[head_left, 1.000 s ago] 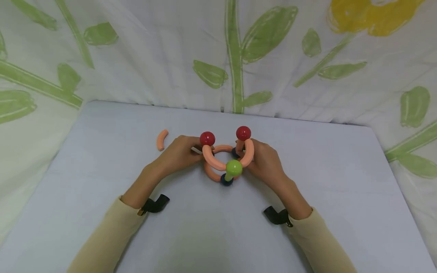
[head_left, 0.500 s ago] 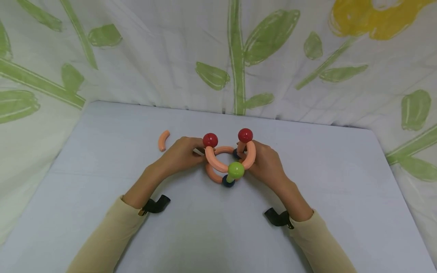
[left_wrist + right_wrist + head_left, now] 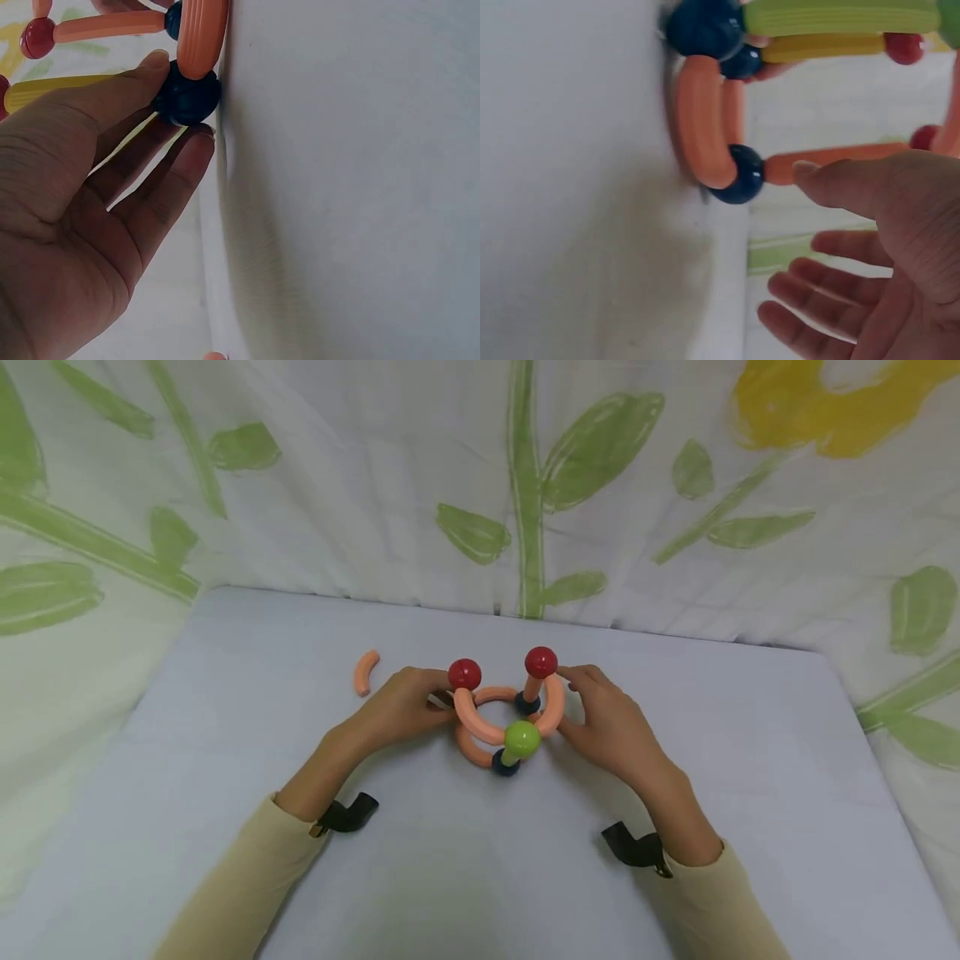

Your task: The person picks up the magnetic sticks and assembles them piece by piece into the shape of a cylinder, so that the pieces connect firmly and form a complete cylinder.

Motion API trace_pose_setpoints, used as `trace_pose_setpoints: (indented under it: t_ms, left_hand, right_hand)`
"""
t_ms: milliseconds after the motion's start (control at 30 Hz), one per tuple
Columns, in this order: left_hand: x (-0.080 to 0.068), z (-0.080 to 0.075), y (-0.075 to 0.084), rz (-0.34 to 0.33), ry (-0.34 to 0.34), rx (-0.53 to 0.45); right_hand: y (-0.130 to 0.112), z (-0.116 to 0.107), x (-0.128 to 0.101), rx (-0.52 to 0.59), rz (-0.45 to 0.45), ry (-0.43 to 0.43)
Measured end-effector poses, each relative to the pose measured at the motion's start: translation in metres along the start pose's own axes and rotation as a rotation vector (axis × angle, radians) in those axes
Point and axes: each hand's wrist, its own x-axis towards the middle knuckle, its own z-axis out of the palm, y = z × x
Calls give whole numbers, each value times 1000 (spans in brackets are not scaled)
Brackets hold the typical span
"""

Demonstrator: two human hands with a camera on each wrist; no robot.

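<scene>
A toy frame of orange curved rods, dark blue balls and upright rods stands mid-table, topped by two red balls and a green ball. My left hand holds its left side. In the left wrist view, my left hand pinches a dark blue ball at the base between thumb and finger. My right hand lies beside the right side, fingers extended near the right red ball. In the right wrist view, my right hand is spread and its thumb tip touches an orange rod.
A loose orange curved rod lies on the pale table, left of my left hand. A white cloth with green leaves hangs behind and around the table. Black wrist straps show at both cuffs.
My right hand has let go of the orange arc on the right side and spread its fingers. My left hand keeps its hold. The camera has shifted slightly.
</scene>
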Motion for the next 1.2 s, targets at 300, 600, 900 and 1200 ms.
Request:
trace_pose_setpoints:
  t_ms: [300, 600, 900, 1200]
  left_hand:
    - [-4, 2, 3, -6, 26, 22]
    - [-6, 3, 1, -30, 39, 18]
    - [-6, 2, 3, -35, 19, 36]
    - [-6, 1, 5, -33, 7, 52]
  right_hand:
    - [-13, 8, -39, 0, -61, 81]
    - [-30, 30, -48, 75, -130, 27]
    - [-29, 47, -44, 57, -152, 107]
    - [-27, 54, -40, 74, -160, 103]
